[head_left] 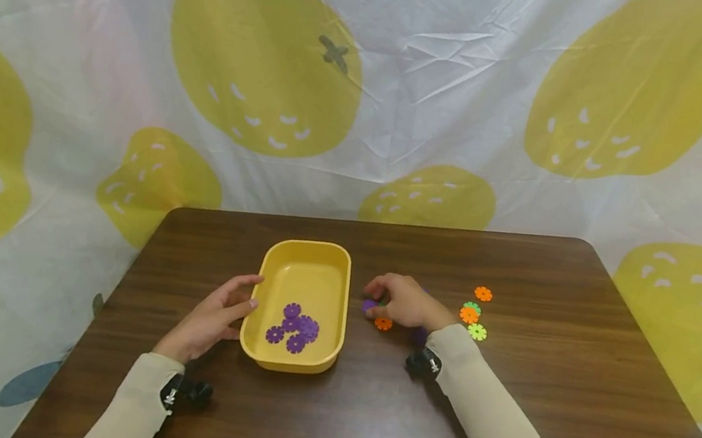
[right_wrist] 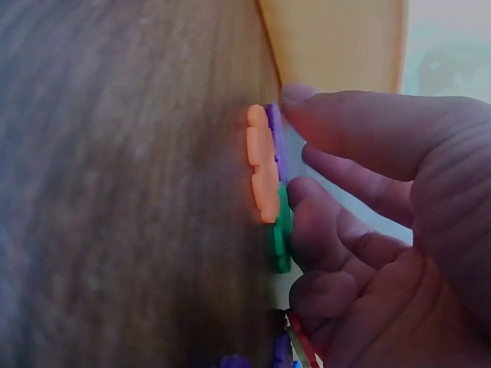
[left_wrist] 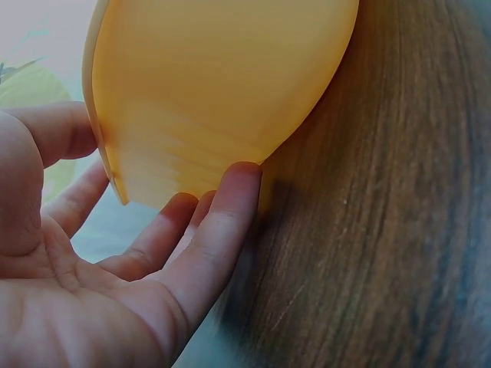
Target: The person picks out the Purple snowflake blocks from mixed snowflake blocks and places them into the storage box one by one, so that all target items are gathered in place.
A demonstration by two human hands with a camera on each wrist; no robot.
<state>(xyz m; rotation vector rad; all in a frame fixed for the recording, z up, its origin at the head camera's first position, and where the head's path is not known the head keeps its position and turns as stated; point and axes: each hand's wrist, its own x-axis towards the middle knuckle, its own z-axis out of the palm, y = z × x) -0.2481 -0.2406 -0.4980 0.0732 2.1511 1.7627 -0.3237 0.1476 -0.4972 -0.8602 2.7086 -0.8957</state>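
Clock directions are as seen from the head view, with 12 o'clock at the far edge of the table. The purple disc is located just outside the 3 o'clock wall of the yellow bin. The right hand has its thumb and fingers bent about this disc; whether the pinch has fully closed cannot be told. An orange disc lies at the purple disc's 4 o'clock, with a green disc close by, partly hidden in the head view. The left hand is at the bin's 9 o'clock side, fingers spread and touching rim and outer wall. Inside the bin, purple pieces are clustered toward 6 o'clock. Beyond the right hand, at the bin's 3 o'clock, lies a further group that includes a yellow-green disc. Handling: the purple disc should be light, thin and stiff, probably smooth plastic, unlikely to break but apt to skid under a one-sided push. Take hold at two opposite points of its notched edge, using thumb and forefinger; the notches should improve purchase. The bin appears rigid and light; steady it by the rim.
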